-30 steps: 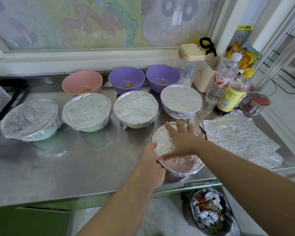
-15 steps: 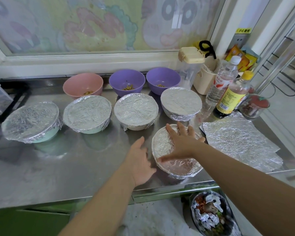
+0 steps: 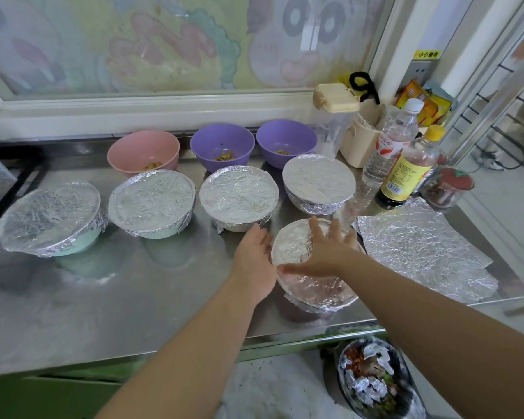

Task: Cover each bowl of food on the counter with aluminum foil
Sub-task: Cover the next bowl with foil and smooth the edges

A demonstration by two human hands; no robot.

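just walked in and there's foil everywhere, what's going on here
A person is covering bowls with foil. The right hand presses flat on the foil over the nearest bowl, and the open left hand is at its left edge. Four foil-covered bowls stand behind. The pink bowl and two purple bowls at the back are uncovered; a foil sheet lies to the right.

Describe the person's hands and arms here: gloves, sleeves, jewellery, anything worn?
The left hand and right hand are bare: no gloves, rings, watch or wristbands visible. Both forearms are uncovered up to the frame edge, and no sleeve is in view.
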